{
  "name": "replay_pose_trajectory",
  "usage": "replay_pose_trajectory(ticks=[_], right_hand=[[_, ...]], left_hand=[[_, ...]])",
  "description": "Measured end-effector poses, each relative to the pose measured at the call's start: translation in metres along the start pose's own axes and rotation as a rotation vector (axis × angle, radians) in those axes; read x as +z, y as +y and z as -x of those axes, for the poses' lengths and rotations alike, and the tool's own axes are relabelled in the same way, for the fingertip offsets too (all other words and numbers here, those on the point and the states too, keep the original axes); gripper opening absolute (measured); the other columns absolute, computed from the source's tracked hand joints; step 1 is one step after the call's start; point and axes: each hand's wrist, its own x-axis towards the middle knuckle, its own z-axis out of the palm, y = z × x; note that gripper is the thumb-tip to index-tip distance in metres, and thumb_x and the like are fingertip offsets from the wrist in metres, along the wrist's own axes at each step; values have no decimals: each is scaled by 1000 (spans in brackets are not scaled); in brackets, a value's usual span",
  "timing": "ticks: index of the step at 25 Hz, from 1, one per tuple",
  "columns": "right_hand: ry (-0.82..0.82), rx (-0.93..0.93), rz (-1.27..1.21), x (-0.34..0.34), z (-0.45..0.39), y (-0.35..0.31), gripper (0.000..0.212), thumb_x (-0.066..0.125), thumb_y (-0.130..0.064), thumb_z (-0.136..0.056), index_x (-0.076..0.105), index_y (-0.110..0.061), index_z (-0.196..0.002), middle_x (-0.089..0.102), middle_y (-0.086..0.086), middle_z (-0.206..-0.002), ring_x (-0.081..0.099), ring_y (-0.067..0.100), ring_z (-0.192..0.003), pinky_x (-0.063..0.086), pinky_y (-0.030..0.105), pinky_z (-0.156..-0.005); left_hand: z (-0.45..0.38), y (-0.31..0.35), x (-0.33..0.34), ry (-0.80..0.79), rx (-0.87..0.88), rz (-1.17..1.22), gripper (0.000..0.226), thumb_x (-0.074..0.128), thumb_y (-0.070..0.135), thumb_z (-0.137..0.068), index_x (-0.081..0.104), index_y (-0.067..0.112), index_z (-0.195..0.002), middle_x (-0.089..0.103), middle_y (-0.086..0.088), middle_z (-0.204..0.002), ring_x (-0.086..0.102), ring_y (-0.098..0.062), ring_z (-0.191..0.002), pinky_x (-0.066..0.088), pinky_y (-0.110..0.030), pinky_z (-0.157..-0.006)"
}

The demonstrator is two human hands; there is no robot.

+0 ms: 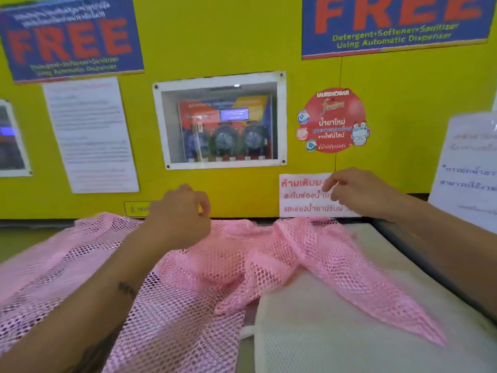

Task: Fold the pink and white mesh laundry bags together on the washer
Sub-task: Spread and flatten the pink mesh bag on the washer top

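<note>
Pink mesh bag [204, 267] lies rumpled across the washer top [250, 348], spreading below and to both sides of my left hand [180, 214], with one twisted strip running out under my right hand [357, 192] and over the white mesh bag [349, 332], which lies flat beneath that hand, nearer to me. My left hand is loosely curled just above the pink mesh, and I cannot tell whether it pinches any of it; my right hand is raised clear of the fabric with thumb and fingertips pinched together, and whether something thin sits between them is too blurred to say. I judge the step in hand to be spreading the pink bag flat before folding. To do it well I would take the far edge at two corners, pull the twist out of the strip beside my right hand, and lay the pink squarely over the white so the edges match, smoothing from the middle outward. Beyond both hands, the yellow wall carries two blue signs [392, 22] reading "FREE", the one above my right hand adding "Detergent+Softener+Sanitizer Using Automatic Dispenser". A round red sticker [333, 119] is headed "LAUNDRYBAR", with Thai text below, and a windowed dispenser [223, 125] shows "AUTOMATIC CHEMICAL".
</note>
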Motion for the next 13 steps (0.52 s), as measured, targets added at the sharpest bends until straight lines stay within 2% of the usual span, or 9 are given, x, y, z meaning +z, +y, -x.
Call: replay_pose_trajectory(ticks=[2, 4, 5, 6, 7, 9, 10, 11, 13], right_hand=[[-244, -8, -35, 9, 18, -20, 31, 57, -37, -94, 58, -34, -125, 55, -11, -125, 59, 19, -106, 46, 36, -89], [-468, -37, 104, 30, 35, -30, 65, 62, -47, -90, 33, -37, -147, 44, -12, -134, 49, 17, -125, 39, 34, -101], [-496, -84, 215, 43, 41, -30, 68, 65, -42, -88, 32, -35, -147, 45, -11, -137, 48, 16, -125, 40, 34, -101], [-503, -152, 294, 54, 44, -30, 57, 65, -30, -87, 42, -34, -139, 50, -11, -133, 51, 17, -118, 44, 32, -94], [-496, -223, 322, 59, 43, -29, 38, 61, -17, -85, 56, -33, -119, 59, -10, -120, 55, 17, -105, 46, 31, -81], [-444, -286, 248, 50, 39, -31, 32, 51, 2, -78, 59, -29, -73, 63, -5, -80, 57, 17, -79, 43, 33, -64], [-436, -252, 180, 35, 37, -31, 35, 48, 6, -76, 59, -24, -62, 61, -5, -68, 55, 13, -69, 41, 33, -62], [-467, -229, 121, 19, 35, -29, 37, 47, 9, -76, 62, -21, -59, 61, -5, -62, 53, 10, -64, 41, 32, -63], [-700, -160, 46, -10, 37, -16, 32, 51, 10, -76, 72, -14, -73, 68, 5, -72, 57, 12, -73, 42, 33, -74]], left_hand=[[4, 7, 9, -120, 46, 107, 13, 54, 31, -89, 62, 35, -99, 55, -1, -114, 55, -25, -108, 46, -41, -93], [8, 16, 20, -438, 114, 147, 34, 55, 45, -91, 56, 34, -123, 51, 3, -137, 50, -20, -120, 42, -38, -100], [12, 19, 27, -599, 125, 93, 50, 55, 54, -89, 49, 35, -134, 45, 6, -145, 46, -20, -126, 38, -39, -105], [17, 23, 33, -707, 121, 6, 63, 55, 62, -84, 43, 35, -140, 43, 7, -148, 45, -21, -129, 36, -39, -108], [19, 21, 42, -745, 127, -54, 69, 57, 67, -78, 44, 36, -138, 47, 10, -143, 49, -22, -126, 38, -40, -107], [19, 13, 56, -664, 156, -24, 43, 62, 60, -74, 59, 36, -108, 65, 7, -115, 61, -20, -100, 48, -37, -90], [16, 7, 58, -594, 155, 4, 24, 62, 50, -75, 60, 31, -91, 66, 6, -97, 62, -19, -89, 49, -35, -81], [14, 4, 53, -529, 128, 2, 15, 61, 40, -76, 60, 27, -82, 64, 6, -90, 61, -20, -85, 50, -36, -78], [13, -2, 38, -411, 65, -20, 13, 58, 27, -76, 65, 27, -87, 62, 6, -100, 59, -21, -97, 50, -41, -86]])
